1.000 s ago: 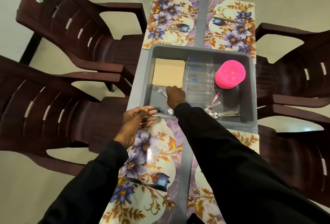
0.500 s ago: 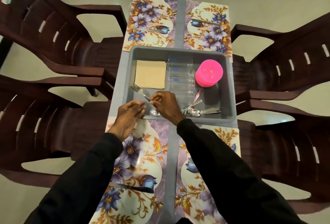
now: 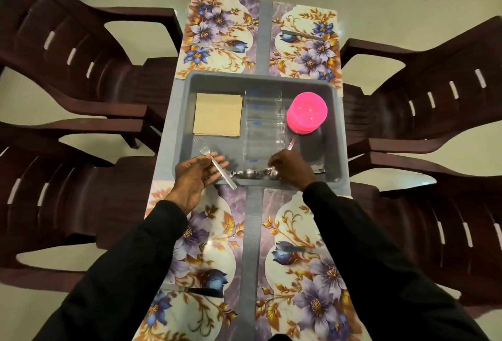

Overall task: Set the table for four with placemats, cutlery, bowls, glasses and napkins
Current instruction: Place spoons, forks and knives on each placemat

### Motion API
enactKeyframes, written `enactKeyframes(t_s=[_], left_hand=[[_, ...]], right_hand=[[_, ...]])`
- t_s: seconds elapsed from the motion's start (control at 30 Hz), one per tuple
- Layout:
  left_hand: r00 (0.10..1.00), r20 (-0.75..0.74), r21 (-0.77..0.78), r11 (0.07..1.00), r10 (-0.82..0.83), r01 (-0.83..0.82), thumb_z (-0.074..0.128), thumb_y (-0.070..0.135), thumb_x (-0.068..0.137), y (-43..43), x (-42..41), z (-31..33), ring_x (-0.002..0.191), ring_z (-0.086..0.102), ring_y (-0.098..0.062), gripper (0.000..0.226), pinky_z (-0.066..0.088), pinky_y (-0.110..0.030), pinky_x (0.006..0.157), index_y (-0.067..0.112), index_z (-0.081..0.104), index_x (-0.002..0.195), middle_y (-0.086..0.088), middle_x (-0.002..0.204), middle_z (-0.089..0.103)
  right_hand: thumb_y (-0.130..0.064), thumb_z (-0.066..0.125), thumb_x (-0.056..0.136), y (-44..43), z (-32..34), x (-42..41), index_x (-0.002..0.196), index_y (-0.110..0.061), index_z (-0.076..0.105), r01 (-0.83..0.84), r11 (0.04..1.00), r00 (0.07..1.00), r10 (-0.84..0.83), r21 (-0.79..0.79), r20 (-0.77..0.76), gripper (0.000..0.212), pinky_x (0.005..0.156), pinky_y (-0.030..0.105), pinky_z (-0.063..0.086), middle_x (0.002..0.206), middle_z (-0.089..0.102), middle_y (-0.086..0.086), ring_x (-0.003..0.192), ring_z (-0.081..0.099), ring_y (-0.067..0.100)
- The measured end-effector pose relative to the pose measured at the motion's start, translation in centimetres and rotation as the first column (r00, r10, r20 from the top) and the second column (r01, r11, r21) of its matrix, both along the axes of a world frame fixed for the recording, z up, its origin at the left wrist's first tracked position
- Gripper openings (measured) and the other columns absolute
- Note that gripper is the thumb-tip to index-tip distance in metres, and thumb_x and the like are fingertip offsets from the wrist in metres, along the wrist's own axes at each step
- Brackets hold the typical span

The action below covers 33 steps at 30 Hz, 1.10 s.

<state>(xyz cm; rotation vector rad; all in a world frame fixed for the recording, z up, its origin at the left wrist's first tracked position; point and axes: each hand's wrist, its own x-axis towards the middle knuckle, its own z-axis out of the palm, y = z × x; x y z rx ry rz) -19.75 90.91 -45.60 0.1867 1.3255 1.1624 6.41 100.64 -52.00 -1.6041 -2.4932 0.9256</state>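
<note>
The left grip (image 3: 199, 177) is turned palm up over the near-left corner of the grey tub (image 3: 336, 123), fingers nearly straight, with a fork (image 3: 203, 147) lying across them, tines pointing to 11 o'clock and the handle end out over the tub's near rim. The right grip (image 3: 292, 171) is knuckles up inside the tub at its 6 o'clock edge, fingers curled down at a heap of spoons (image 3: 248, 173); whether it has hold of one cannot be told, as the hand covers that end of the heap. Just past it, toward 12 o'clock, clear glasses (image 3: 263, 128) lie on their sides in a row down the tub's middle. A stack of tan napkins (image 3: 217, 115) sits at 10 o'clock and a stack of pink bowls (image 3: 307, 111) at 2 o'clock. Four floral placemats (image 3: 217, 232) cover the grey worktop (image 3: 254, 232), two beyond the tub and two near, each with a knife (image 3: 202, 291) on it. Dark brown plastic chairs (image 3: 68, 50) stand at 3 and 9 o'clock, two on each side.
</note>
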Motion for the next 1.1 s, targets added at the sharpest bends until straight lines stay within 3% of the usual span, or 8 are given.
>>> enactKeyframes(t_s=[0.1,0.2,0.4,0.63,0.73,0.8,0.93,1.1], left_hand=[[1.000,-0.008,-0.015,1.000,-0.009,0.009,0.057,0.005,0.100,-0.4,-0.5,-0.5,0.104,0.073,-0.036,0.017,0.059,-0.041,0.092,-0.002,0.067,0.111,-0.023,0.115,0.073],[1.000,-0.003,-0.021,1.000,-0.020,0.020,0.057,0.005,0.101,-0.7,-1.0,-0.9,0.104,0.074,-0.035,0.017,0.058,-0.041,0.094,-0.002,0.066,0.113,-0.021,0.114,0.074],[1.000,-0.007,-0.020,0.999,-0.025,0.025,0.057,0.006,0.101,-0.8,-0.9,-1.0,0.106,0.073,-0.035,0.020,0.057,-0.042,0.096,-0.002,0.066,0.117,-0.019,0.114,0.075],[0.997,0.046,-0.029,0.998,-0.058,0.059,0.055,0.005,0.102,-0.8,-1.2,-0.8,0.110,0.071,-0.033,0.020,0.054,-0.042,0.101,0.000,0.065,0.118,-0.017,0.116,0.074],[0.996,0.063,-0.020,0.998,-0.065,0.066,0.053,0.005,0.102,-0.9,-1.3,-0.5,0.102,0.075,-0.030,0.018,0.056,-0.040,0.097,0.001,0.065,0.114,-0.016,0.113,0.075],[0.996,0.065,-0.013,0.998,-0.061,0.062,0.052,0.005,0.103,-1.1,-1.4,-0.4,0.096,0.076,-0.028,0.018,0.057,-0.038,0.094,0.000,0.064,0.115,-0.015,0.110,0.076],[0.998,0.032,0.001,0.999,-0.048,0.048,0.056,0.005,0.101,-1.6,-0.9,-0.5,0.106,0.072,-0.036,0.029,0.058,-0.040,0.094,-0.008,0.060,0.127,-0.022,0.118,0.072],[0.996,0.061,-0.009,0.998,-0.060,0.061,0.055,0.004,0.101,-1.4,-0.5,0.1,0.104,0.073,-0.034,0.028,0.059,-0.038,0.091,-0.008,0.060,0.126,-0.022,0.117,0.072]], right_hand=[[0.007,0.071,0.081,0.5,-0.6,-0.4,0.114,-0.017,0.075,-0.210,0.977,0.968,0.212,-0.032,0.134,0.041,0.092,0.032,0.052,0.115,0.075,0.004,0.106,0.069,0.023],[0.004,0.069,0.083,1.2,-0.5,-0.9,0.123,-0.023,0.069,-0.312,0.949,0.927,0.316,-0.054,0.204,0.048,0.090,0.032,0.048,0.117,0.071,0.006,0.107,0.065,0.025],[-0.002,0.069,0.086,1.5,0.1,0.0,0.102,-0.023,0.071,-0.430,0.903,0.873,0.419,-0.010,0.249,0.026,0.077,0.035,0.054,0.099,0.072,0.004,0.092,0.069,0.026],[-0.006,0.069,0.088,1.8,0.7,0.6,0.098,-0.023,0.068,-0.428,0.903,0.867,0.420,-0.031,0.269,0.020,0.078,0.034,0.054,0.100,0.071,0.004,0.091,0.068,0.025],[-0.008,0.071,0.088,2.1,0.9,2.1,0.107,-0.022,0.070,-0.384,0.922,0.869,0.380,-0.052,0.317,0.024,0.077,0.028,0.046,0.106,0.071,0.001,0.097,0.067,0.022],[-0.007,0.069,0.089,2.2,0.9,3.4,0.109,-0.022,0.069,-0.315,0.942,0.884,0.336,-0.117,0.324,0.025,0.080,0.033,0.050,0.109,0.071,0.001,0.100,0.066,0.022],[0.001,0.067,0.087,2.8,0.7,5.2,0.105,-0.013,0.070,-0.221,0.944,0.896,0.295,-0.243,0.332,0.023,0.083,0.035,0.053,0.108,0.070,0.007,0.100,0.065,0.024],[-0.004,0.067,0.089,3.1,-1.0,6.1,0.104,-0.012,0.072,-0.122,0.963,0.914,0.204,-0.242,0.351,0.018,0.088,0.041,0.055,0.111,0.070,0.011,0.102,0.067,0.031]])
